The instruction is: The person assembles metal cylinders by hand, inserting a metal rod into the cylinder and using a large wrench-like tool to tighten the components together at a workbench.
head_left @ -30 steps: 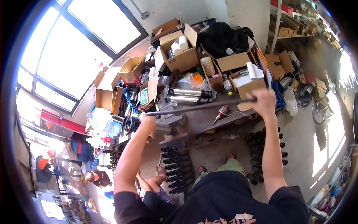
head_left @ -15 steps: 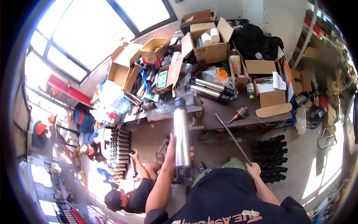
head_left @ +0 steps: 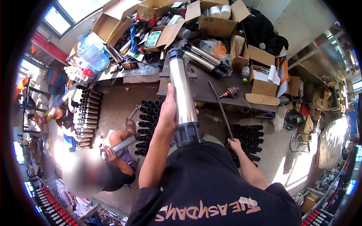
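My left hand (head_left: 169, 109) is wrapped round a shiny silver metal cylinder (head_left: 182, 92) with a black cap on each end. The cylinder stands out in front of my chest, its far end over the workbench edge and its near black end close to my shirt. My fingertips show on its right side. Lower on the right, my right hand (head_left: 234, 145) is closed round the near end of a long thin metal rod (head_left: 221, 108). That rod slants away to the left, and its far end overlaps the bench top.
The workbench (head_left: 203, 83) holds cardboard boxes (head_left: 213, 27), two similar silver cylinders (head_left: 205, 58) and a small red-and-silver motor-like part (head_left: 230, 91). Stacked dark tubes (head_left: 247, 139) stand at right, others (head_left: 149, 120) at left. A seated co-worker (head_left: 117, 165) holds a grey tube.
My view has shifted, showing more floor and my shirt. The cylinder now tilts more, its far end up and left. The co-worker at left now holds a grey tube across the lap.
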Demonstrator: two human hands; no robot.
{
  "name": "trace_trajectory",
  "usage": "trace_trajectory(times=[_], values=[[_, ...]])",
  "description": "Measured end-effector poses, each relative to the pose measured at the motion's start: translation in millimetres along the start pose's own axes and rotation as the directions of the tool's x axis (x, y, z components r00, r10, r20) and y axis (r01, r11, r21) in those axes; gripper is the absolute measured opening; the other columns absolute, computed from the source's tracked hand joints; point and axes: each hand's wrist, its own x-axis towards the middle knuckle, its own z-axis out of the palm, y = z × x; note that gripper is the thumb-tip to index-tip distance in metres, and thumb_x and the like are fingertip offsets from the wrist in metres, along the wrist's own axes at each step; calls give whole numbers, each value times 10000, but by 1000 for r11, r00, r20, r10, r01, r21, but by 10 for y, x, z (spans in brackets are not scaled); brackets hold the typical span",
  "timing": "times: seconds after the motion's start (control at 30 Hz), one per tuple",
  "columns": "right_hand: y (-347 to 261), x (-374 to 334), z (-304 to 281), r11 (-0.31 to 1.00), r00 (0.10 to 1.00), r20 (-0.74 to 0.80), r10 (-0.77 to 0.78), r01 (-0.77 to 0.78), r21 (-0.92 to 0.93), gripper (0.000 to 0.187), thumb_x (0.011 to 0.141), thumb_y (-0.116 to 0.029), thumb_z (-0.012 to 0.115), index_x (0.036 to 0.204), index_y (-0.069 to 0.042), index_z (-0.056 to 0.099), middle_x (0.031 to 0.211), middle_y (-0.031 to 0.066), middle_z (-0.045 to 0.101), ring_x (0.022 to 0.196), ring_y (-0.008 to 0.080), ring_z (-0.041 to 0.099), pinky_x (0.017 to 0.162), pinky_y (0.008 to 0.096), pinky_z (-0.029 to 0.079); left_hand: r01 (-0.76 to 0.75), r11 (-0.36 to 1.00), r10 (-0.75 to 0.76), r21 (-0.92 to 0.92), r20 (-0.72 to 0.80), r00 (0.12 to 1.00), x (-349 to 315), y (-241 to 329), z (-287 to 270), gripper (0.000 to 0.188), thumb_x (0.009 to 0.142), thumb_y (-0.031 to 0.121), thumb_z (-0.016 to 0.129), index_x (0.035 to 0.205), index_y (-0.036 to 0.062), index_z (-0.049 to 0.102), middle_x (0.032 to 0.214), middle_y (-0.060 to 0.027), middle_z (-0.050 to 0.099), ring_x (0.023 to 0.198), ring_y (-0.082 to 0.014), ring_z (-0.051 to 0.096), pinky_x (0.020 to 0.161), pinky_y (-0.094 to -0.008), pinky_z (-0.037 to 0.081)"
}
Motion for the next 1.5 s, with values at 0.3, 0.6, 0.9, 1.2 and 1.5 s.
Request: trace_trajectory(times=[0.3, 0.6, 0.9, 1.2, 1.5], values=[[88, -15, 307, 998, 998, -60, 33, -36, -52, 408, 876, -429, 700, 783, -32, 727, 704, 97, 699, 674, 211, 675, 657, 371, 520, -102, 995, 102, 8, 46, 994, 22, 210, -66, 730, 988, 702, 303, 1176, 44, 558, 806, -172, 655, 635, -301, 677, 552, -398, 591], [-129, -135, 199, 983, 993, -111, 43, -62, -175, 397, 855, -419, 714, 819, -25, 740, 752, 139, 726, 763, 274, 722, 728, 389, 541, 130, 859, 152, -495, 488, 859, 58, 107, -19, 750, 980, 701, 295, 1271, 39, 493, 825, -122, 563, 631, -247, 586, 610, -395, 509], [4, -80, 332, 993, 993, -120, -13, -1, -117, 387, 866, -418, 719, 833, -33, 738, 720, 127, 709, 730, 265, 707, 706, 394, 531, -321, 925, 357, -204, 177, 917, -37, 348, -213, 737, 1009, 643, 353, 1373, 13, 476, 1153, -203, 649, 904, -301, 702, 761, -437, 626], [-129, -72, 301, 990, 997, -49, 58, -63, -129, 355, 831, -386, 739, 788, -34, 738, 732, 116, 716, 721, 249, 705, 693, 383, 535, -80, 811, 360, -580, 386, 849, 462, -55, -585, 672, 955, 551, 494, 1437, 90, 405, 941, -129, 522, 716, -227, 536, 643, -376, 543], [-36, 14, 154, 986, 994, -16, 112, -113, -124, 316, 877, -338, 711, 792, -33, 710, 625, 67, 644, 564, 202, 633, 496, 366, 473, -145, 932, 261, -332, 337, 904, 118, 213, -524, 682, 977, 617, 455, 1360, 52, 446, 1010, -154, 623, 807, -268, 674, 734, -427, 609]])
